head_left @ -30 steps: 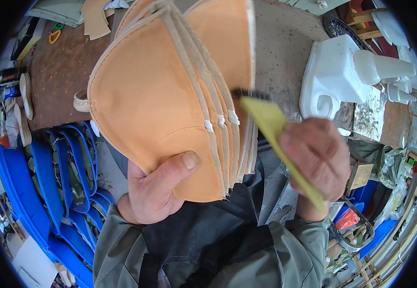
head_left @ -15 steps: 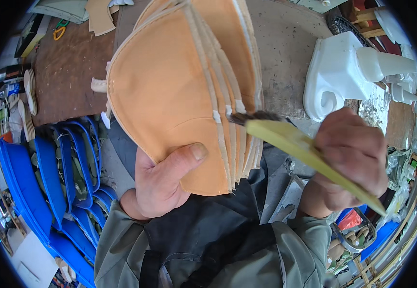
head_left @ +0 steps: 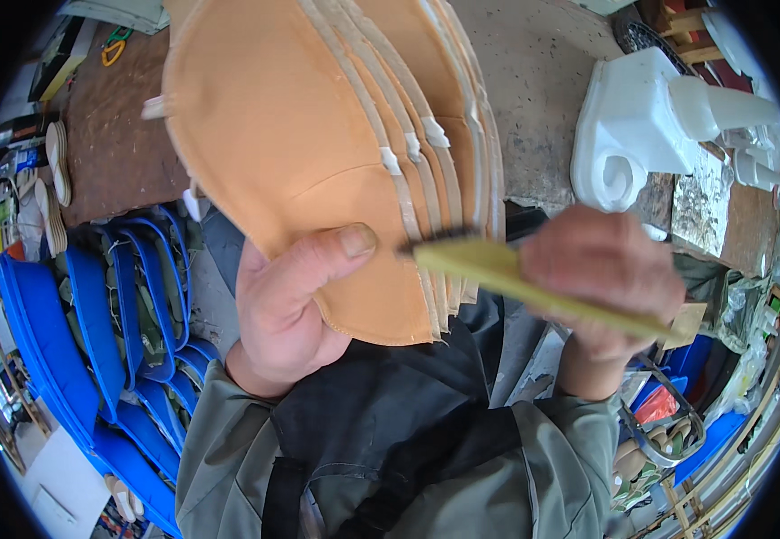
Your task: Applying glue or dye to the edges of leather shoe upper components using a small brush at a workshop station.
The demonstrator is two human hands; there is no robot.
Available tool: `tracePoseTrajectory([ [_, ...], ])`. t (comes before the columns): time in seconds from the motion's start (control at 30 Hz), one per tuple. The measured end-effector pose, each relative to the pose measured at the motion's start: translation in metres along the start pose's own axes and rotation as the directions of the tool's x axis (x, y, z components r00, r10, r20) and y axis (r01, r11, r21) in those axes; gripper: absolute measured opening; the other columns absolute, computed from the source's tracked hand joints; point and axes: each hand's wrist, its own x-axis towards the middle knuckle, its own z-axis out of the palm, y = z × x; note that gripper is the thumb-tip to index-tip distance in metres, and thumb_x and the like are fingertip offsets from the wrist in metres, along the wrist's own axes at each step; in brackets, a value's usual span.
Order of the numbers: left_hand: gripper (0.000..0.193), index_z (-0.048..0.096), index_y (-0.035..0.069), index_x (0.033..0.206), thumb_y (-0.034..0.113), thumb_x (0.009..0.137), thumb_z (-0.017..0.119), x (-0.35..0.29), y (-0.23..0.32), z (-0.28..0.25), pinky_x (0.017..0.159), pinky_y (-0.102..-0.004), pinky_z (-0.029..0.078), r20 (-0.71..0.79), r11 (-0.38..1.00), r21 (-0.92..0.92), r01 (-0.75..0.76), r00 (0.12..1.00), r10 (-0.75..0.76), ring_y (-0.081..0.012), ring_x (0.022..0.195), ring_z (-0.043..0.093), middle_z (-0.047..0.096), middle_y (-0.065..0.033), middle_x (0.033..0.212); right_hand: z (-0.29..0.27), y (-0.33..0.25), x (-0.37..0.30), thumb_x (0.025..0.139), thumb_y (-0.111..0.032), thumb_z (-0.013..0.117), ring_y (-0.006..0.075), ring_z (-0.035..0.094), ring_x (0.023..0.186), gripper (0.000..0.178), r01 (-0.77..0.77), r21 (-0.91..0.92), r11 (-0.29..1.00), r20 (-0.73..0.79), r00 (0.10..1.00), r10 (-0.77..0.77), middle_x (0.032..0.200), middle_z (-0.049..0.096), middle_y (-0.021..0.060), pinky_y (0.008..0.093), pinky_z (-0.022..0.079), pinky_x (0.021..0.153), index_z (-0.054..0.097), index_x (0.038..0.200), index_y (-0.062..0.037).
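My left hand [head_left: 295, 305] grips a fanned stack of tan shoe-upper pieces [head_left: 255, 117] near its lower end, thumb on the front piece and fingers hidden behind. Pale edges of the pieces run in steps down the right side, several with small white patches. In my right hand [head_left: 610, 269], closed and somewhat blurred, is a flat brush [head_left: 489, 274] with a yellowish handle. Its dark bristles are at the pale edge of the front piece, right of my left thumb; whether they press on it I cannot tell.
Beyond the stack lies a worktable [head_left: 533, 81], with a white plastic container [head_left: 628, 117] at right. Blue curved racks [head_left: 35, 323] stand at left. Pale soles [head_left: 57, 162] sit by the table's left edge, and orange-handled scissors [head_left: 114, 49] lie at the far left.
The brush and my right hand have moved left and down, bringing the bristles lower along the front piece's edge. The stack has shifted slightly up and left in my left hand.
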Motion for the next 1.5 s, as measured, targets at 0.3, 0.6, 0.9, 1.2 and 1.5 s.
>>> tracePoseTrajectory([
  [0.3, 0.044, 0.043, -0.005, 0.12, -0.004, 0.077, 0.05, 0.001, 0.001, -0.006, 0.09, -0.0395, 0.046, 0.096, 0.991, -0.136, -0.006, 0.995, 0.019, -0.027, 0.1, 0.058, 0.057, -0.0159, 0.111, 0.002, -0.011, -0.046, 0.081, -0.014, 0.053, 0.0268, 0.065, 0.071, 0.024, 0.158, 0.162, 0.974, -0.014, 0.987, -0.158, 0.084, 0.063, 0.0194, 0.0361, 0.056, 0.062, 0.066, 0.08, 0.0069],
  [0.6, 0.044, 0.043, -0.002, 0.121, -0.005, 0.077, 0.05, -0.002, 0.002, 0.0, 0.09, -0.0376, 0.045, 0.04, 0.987, -0.158, -0.001, 0.999, 0.007, -0.0253, 0.101, 0.057, 0.056, -0.0124, 0.112, -0.001, -0.019, -0.049, 0.066, -0.01, 0.067, 0.0274, 0.064, 0.075, 0.019, -0.012, -0.031, 0.999, -0.182, 0.983, 0.006, 0.086, 0.063, 0.0164, 0.0351, 0.055, 0.066, 0.068, 0.08, 0.0034],
  [0.9, 0.051, 0.04, -0.002, 0.125, -0.005, 0.075, 0.048, -0.001, -0.003, 0.0, 0.094, -0.0383, 0.043, -0.041, 0.995, -0.071, -0.076, 0.996, 0.073, -0.0262, 0.107, 0.054, 0.055, -0.0132, 0.116, -0.079, -0.036, -0.061, 0.078, -0.014, 0.065, 0.0233, 0.061, 0.066, 0.017, -0.548, -0.316, 0.774, -0.626, 0.733, 0.264, 0.076, 0.064, 0.0112, 0.0291, 0.047, 0.061, 0.064, 0.084, 0.0026],
  [1.2, 0.046, 0.048, -0.002, 0.12, -0.003, 0.074, 0.051, 0.009, -0.018, 0.004, 0.092, -0.0399, 0.045, 0.083, 0.974, -0.224, 0.019, 0.997, 0.0, -0.0269, 0.102, 0.057, 0.058, -0.0133, 0.111, -0.069, -0.008, -0.063, 0.074, -0.021, 0.071, 0.0305, 0.058, 0.092, 0.05, -0.721, -0.669, 0.183, -0.721, 0.689, 0.076, 0.105, 0.056, 0.02, 0.0358, 0.047, 0.073, 0.051, 0.113, 0.0045],
  [1.5, 0.038, 0.048, -0.003, 0.116, 0.0, 0.078, 0.049, 0.023, -0.052, 0.012, 0.09, -0.0361, 0.045, 0.074, 0.974, -0.204, -0.101, 0.99, 0.118, -0.0232, 0.1, 0.057, 0.058, -0.0114, 0.108, 0.102, -0.022, -0.042, 0.08, -0.01, 0.067, 0.0146, 0.047, 0.112, 0.06, -0.17, 0.859, 0.484, -0.29, 0.618, 0.731, 0.123, 0.048, 0.0078, 0.0304, 0.036, 0.095, 0.035, 0.131, -0.0005],
])
